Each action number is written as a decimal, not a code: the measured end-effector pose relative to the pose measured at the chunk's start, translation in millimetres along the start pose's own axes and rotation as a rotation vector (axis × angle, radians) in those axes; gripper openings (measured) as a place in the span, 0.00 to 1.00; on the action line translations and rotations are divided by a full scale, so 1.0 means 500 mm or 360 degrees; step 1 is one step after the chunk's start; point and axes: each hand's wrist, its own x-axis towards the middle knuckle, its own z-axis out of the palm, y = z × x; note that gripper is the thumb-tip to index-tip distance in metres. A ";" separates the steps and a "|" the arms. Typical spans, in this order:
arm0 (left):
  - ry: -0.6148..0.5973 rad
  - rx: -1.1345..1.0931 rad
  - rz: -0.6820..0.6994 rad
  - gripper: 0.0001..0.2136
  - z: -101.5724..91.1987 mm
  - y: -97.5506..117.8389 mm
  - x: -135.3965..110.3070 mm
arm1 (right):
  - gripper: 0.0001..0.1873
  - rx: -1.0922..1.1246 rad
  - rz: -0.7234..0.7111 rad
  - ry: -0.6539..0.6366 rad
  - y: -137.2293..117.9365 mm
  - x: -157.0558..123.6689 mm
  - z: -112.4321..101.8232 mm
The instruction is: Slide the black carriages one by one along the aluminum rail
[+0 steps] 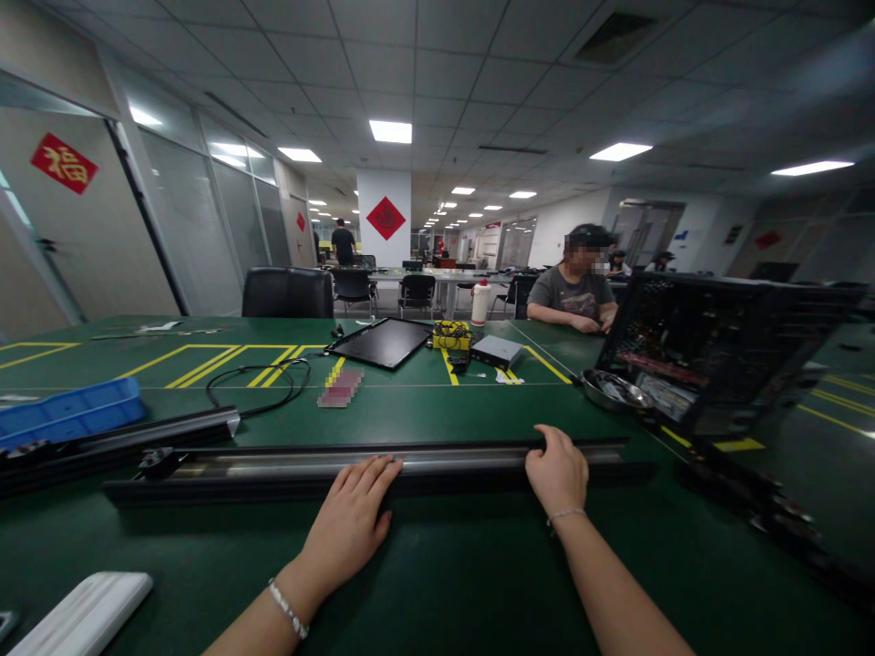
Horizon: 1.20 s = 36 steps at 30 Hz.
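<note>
A long black channel-shaped rail (260, 493) with a shiny metal strip inside lies crosswise on the green table in front of me. My left hand (352, 513) rests on its middle, the fingers stretched out over the strip and the thumb apart. Farther right, my right hand (559, 466) is closed round the rail near its right end. Its index finger reaches over the far edge, and the other fingertips are hidden. A small dark fitting (159, 461) sits in the left end of the rail.
At left, a second dark rail (164, 430) lies beside a blue tray (82, 410). An opened computer case (717, 346) and a metal bowl (615, 392) stand at right. Farther back are a black panel (383, 343), a grey box (497, 352) and a seated person (571, 290).
</note>
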 end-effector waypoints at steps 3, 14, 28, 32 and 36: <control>0.0005 0.0006 0.0007 0.30 -0.002 0.002 0.000 | 0.23 -0.0006 0.0003 0.0025 0.000 0.000 0.000; 0.0021 0.0010 0.0014 0.29 -0.005 0.003 0.000 | 0.23 -0.0030 0.0042 0.0077 0.018 0.008 -0.001; -0.0009 0.0002 0.0007 0.29 -0.003 -0.001 -0.001 | 0.23 -0.0020 0.0142 0.0035 0.035 0.020 -0.003; -0.0020 0.0005 -0.0004 0.29 -0.004 0.000 -0.001 | 0.23 -0.0031 0.0140 0.0051 0.035 0.022 -0.003; -0.0015 0.0010 0.0005 0.29 -0.001 -0.001 -0.001 | 0.24 -0.0040 0.0155 0.0065 0.036 0.024 -0.005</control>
